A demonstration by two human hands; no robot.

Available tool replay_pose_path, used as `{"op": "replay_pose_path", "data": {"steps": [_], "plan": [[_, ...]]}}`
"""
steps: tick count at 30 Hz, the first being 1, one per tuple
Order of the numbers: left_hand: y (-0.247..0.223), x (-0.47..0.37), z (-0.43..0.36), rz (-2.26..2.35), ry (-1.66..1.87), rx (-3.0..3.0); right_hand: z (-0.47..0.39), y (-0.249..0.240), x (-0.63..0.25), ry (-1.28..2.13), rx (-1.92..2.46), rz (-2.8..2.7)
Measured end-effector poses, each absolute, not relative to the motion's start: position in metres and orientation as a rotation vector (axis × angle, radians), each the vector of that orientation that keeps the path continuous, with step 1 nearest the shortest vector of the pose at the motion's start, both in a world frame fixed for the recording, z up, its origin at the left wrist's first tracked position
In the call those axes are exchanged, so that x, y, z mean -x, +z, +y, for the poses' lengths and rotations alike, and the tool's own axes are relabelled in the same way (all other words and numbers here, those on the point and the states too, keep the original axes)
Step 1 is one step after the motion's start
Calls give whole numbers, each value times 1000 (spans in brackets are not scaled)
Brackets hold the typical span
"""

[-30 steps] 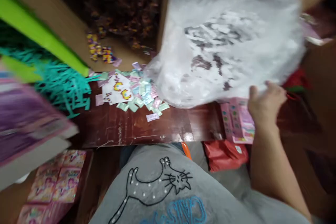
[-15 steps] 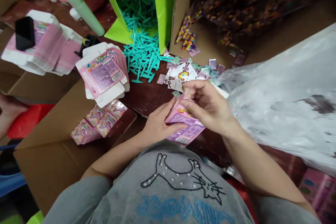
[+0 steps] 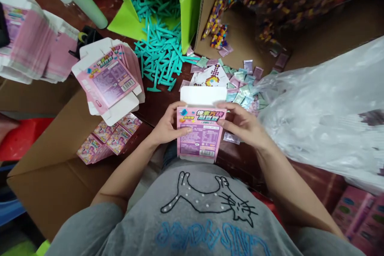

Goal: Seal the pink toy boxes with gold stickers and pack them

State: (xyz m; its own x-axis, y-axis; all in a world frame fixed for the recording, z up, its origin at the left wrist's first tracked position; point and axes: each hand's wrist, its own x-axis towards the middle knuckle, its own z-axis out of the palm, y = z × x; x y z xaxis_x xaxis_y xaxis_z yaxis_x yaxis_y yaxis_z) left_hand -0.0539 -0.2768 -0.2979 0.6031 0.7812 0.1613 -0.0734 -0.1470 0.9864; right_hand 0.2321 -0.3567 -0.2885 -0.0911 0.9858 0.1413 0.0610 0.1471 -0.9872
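Note:
A pink and purple printed box [image 3: 199,138] is held upright in front of my shirt, its white top flap raised. My left hand [image 3: 169,126] grips its left edge, thumb on the printed face. At the right edge, my right hand [image 3: 244,124] holds it between thumb and fingers. Behind the box lie a printed pattern sheet [image 3: 210,76] and small pastel sachets [image 3: 244,88]. A pile of teal plastic sticks [image 3: 162,56] spills from a lime green container [image 3: 189,8]. To the left rests a stack of flattened pink boxes [image 3: 111,80].
A carton [image 3: 39,204] at the lower left holds filled small boxes [image 3: 105,140]. Beaded packets [image 3: 219,36] lie in a carton at the upper right. Clear plastic sheeting [image 3: 324,116] covers the right side. More flattened boxes [image 3: 33,44] are stacked at the far left.
The box has turned to face me squarely, with its white top flap now standing up. My right hand has moved from its top to its right edge. The camera view has shifted slightly.

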Motion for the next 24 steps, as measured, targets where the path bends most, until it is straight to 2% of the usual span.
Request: {"op": "replay_pose_path", "data": {"steps": [5, 7, 13, 18, 24], "plan": [[-280, 42, -270, 817, 1050, -1652, -359, -283, -231, 727, 1222, -1499], [-273, 35, -266, 809, 1120, -1606, -356, -282, -230, 674, 1192, -1417], [-254, 25, -262, 783, 852, -1603, -350, -261, -233, 925, 1108, -1529], [-245, 17, -259, 865, 817, -1521, -346, -247, -225, 1098, 1262, -1168], [-236, 17, -255, 841, 753, -1492, -341, -244, -228, 1241, 1242, -1059]]}}
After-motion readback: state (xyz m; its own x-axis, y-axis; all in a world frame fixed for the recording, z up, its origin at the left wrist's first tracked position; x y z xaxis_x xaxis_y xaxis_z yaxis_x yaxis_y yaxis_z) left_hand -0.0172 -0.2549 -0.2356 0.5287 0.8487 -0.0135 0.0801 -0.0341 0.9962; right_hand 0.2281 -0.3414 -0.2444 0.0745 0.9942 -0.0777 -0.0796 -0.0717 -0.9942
